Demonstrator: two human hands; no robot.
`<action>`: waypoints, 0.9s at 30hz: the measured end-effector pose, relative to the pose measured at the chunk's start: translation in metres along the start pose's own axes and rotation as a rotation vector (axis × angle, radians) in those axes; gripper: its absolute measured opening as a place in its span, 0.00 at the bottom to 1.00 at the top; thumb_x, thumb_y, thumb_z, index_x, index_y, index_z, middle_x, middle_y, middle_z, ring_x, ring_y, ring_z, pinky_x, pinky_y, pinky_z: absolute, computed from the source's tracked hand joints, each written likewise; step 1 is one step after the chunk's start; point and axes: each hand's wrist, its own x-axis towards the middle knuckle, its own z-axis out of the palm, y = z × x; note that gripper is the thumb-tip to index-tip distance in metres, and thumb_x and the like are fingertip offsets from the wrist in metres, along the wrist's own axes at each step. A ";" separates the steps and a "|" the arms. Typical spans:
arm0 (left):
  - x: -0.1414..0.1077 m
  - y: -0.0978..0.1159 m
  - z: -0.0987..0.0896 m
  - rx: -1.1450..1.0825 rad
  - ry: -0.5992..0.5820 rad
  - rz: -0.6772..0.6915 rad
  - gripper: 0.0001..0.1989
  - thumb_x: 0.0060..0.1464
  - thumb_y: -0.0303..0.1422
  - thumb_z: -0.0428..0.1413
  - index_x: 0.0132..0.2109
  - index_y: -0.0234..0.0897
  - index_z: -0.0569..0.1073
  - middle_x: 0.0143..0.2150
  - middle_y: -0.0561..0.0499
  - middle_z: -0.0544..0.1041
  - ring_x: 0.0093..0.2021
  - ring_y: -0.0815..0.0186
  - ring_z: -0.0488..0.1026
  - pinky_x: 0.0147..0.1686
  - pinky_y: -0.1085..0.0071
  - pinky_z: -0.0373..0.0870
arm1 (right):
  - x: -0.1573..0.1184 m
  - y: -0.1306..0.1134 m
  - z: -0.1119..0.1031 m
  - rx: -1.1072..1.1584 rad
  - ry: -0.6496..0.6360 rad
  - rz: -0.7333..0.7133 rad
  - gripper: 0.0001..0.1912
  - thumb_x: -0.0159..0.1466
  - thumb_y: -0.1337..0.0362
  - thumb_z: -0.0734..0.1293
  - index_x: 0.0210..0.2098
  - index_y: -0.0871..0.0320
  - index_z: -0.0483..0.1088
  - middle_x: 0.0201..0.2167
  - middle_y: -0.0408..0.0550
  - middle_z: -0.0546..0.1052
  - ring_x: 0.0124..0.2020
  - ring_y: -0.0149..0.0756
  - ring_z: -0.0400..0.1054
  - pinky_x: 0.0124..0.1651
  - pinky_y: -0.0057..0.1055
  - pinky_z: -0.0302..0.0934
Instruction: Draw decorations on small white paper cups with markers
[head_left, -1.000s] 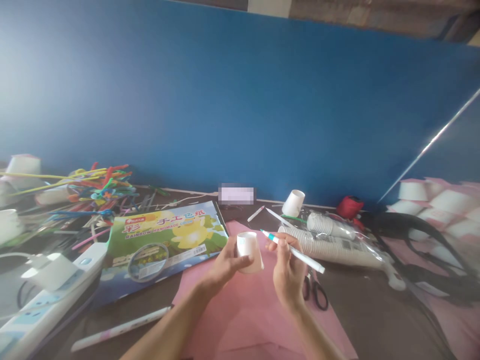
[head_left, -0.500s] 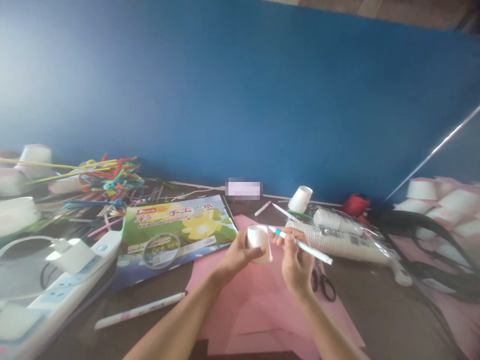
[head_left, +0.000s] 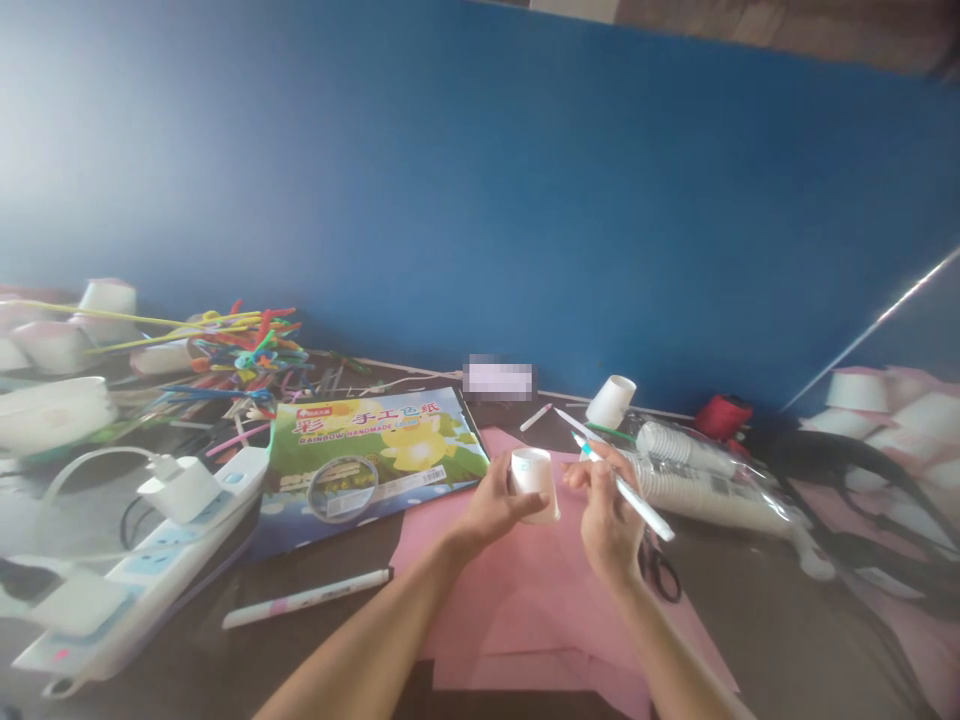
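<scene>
A small white paper cup (head_left: 534, 480) is held by my left hand (head_left: 495, 510), fingers wrapped round its side, over pink paper (head_left: 517, 610). A white marker with a blue band (head_left: 634, 497) sits in the closed fingers of my right hand (head_left: 607, 510), its tip pointing up and left, apart from the cup. Black-handled scissors (head_left: 665, 575) lie partly hidden beside my right wrist. Left of my hands is a colored-paper pack (head_left: 390, 440) with a roll of clear tape (head_left: 343, 489) on it.
A power strip (head_left: 165, 560) with plugs and another marker (head_left: 307, 597) lie at the left. Pipe cleaners (head_left: 255, 350) are heaped behind. At the right are a bagged stack of cups (head_left: 705, 490), a lone cup (head_left: 611, 402), a red object (head_left: 722, 415) and black straps (head_left: 862, 500).
The marker's tip has moved away from the cup's rim, and my right hand has drawn slightly back from the cup. The whole view has shifted, so things appear further right.
</scene>
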 end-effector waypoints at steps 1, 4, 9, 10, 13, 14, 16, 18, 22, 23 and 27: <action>-0.001 0.001 0.000 -0.005 0.004 -0.003 0.27 0.43 0.36 0.64 0.51 0.35 0.68 0.43 0.46 0.72 0.45 0.58 0.67 0.42 0.67 0.64 | 0.000 0.000 0.000 -0.005 -0.009 -0.005 0.14 0.66 0.55 0.60 0.46 0.57 0.67 0.23 0.39 0.69 0.29 0.34 0.68 0.42 0.41 0.65; -0.001 0.002 0.000 -0.026 0.025 -0.020 0.28 0.41 0.36 0.65 0.51 0.35 0.69 0.43 0.46 0.71 0.46 0.58 0.67 0.44 0.66 0.64 | 0.001 0.000 -0.001 -0.037 -0.029 -0.004 0.13 0.67 0.56 0.59 0.45 0.57 0.67 0.23 0.39 0.69 0.29 0.34 0.68 0.43 0.41 0.64; -0.001 0.002 -0.002 -0.094 0.028 -0.036 0.29 0.40 0.37 0.66 0.50 0.34 0.70 0.42 0.46 0.72 0.45 0.58 0.67 0.43 0.65 0.64 | -0.002 -0.004 0.000 -0.026 -0.057 0.026 0.14 0.67 0.56 0.59 0.46 0.55 0.67 0.24 0.40 0.70 0.31 0.34 0.69 0.45 0.40 0.64; -0.001 0.002 -0.003 -0.108 0.023 -0.034 0.29 0.40 0.37 0.66 0.50 0.34 0.70 0.42 0.46 0.72 0.44 0.58 0.68 0.43 0.66 0.64 | -0.003 -0.004 0.001 -0.007 -0.064 0.038 0.14 0.67 0.55 0.58 0.46 0.55 0.67 0.25 0.41 0.71 0.32 0.35 0.70 0.44 0.40 0.64; -0.001 0.001 -0.006 -0.131 0.013 -0.032 0.30 0.40 0.37 0.65 0.52 0.35 0.69 0.43 0.45 0.72 0.45 0.57 0.68 0.42 0.66 0.64 | -0.004 -0.004 0.002 0.038 -0.101 0.056 0.17 0.67 0.53 0.57 0.43 0.56 0.70 0.26 0.44 0.71 0.34 0.37 0.70 0.42 0.39 0.65; -0.001 0.000 -0.007 -0.128 0.017 -0.037 0.30 0.40 0.38 0.65 0.52 0.35 0.69 0.43 0.45 0.72 0.45 0.57 0.68 0.42 0.66 0.64 | -0.005 -0.003 0.002 0.038 -0.118 0.055 0.17 0.67 0.52 0.57 0.40 0.57 0.70 0.26 0.45 0.72 0.33 0.37 0.70 0.41 0.38 0.65; 0.000 -0.001 -0.008 -0.124 0.028 -0.051 0.30 0.41 0.38 0.65 0.53 0.36 0.69 0.44 0.45 0.72 0.45 0.57 0.68 0.42 0.66 0.64 | -0.005 -0.003 0.001 0.021 -0.150 0.048 0.18 0.67 0.52 0.57 0.36 0.57 0.71 0.26 0.46 0.72 0.32 0.37 0.69 0.39 0.37 0.65; 0.002 -0.002 -0.009 -0.126 0.034 -0.064 0.29 0.42 0.39 0.64 0.52 0.36 0.69 0.43 0.45 0.72 0.45 0.57 0.68 0.42 0.66 0.64 | -0.005 -0.003 0.001 0.003 -0.172 0.041 0.18 0.68 0.53 0.57 0.35 0.58 0.71 0.26 0.46 0.72 0.31 0.37 0.69 0.38 0.36 0.65; 0.007 -0.005 -0.008 -0.107 0.027 -0.063 0.29 0.41 0.40 0.65 0.51 0.36 0.70 0.41 0.46 0.72 0.44 0.57 0.68 0.42 0.66 0.64 | -0.005 -0.004 0.001 -0.021 -0.187 0.048 0.16 0.68 0.55 0.57 0.37 0.57 0.71 0.26 0.46 0.74 0.28 0.35 0.69 0.34 0.33 0.66; 0.008 -0.005 -0.008 -0.095 0.028 -0.062 0.30 0.41 0.40 0.65 0.51 0.36 0.70 0.42 0.46 0.72 0.45 0.56 0.68 0.43 0.66 0.64 | -0.005 -0.005 0.002 -0.030 -0.184 0.049 0.15 0.68 0.56 0.57 0.37 0.57 0.72 0.26 0.46 0.74 0.28 0.35 0.69 0.33 0.33 0.66; 0.008 -0.007 -0.009 0.015 0.047 -0.062 0.30 0.43 0.42 0.64 0.54 0.37 0.69 0.47 0.44 0.70 0.50 0.54 0.66 0.47 0.64 0.62 | -0.004 -0.005 0.001 -0.087 -0.196 -0.006 0.12 0.67 0.59 0.59 0.37 0.56 0.72 0.27 0.46 0.76 0.29 0.35 0.71 0.32 0.31 0.67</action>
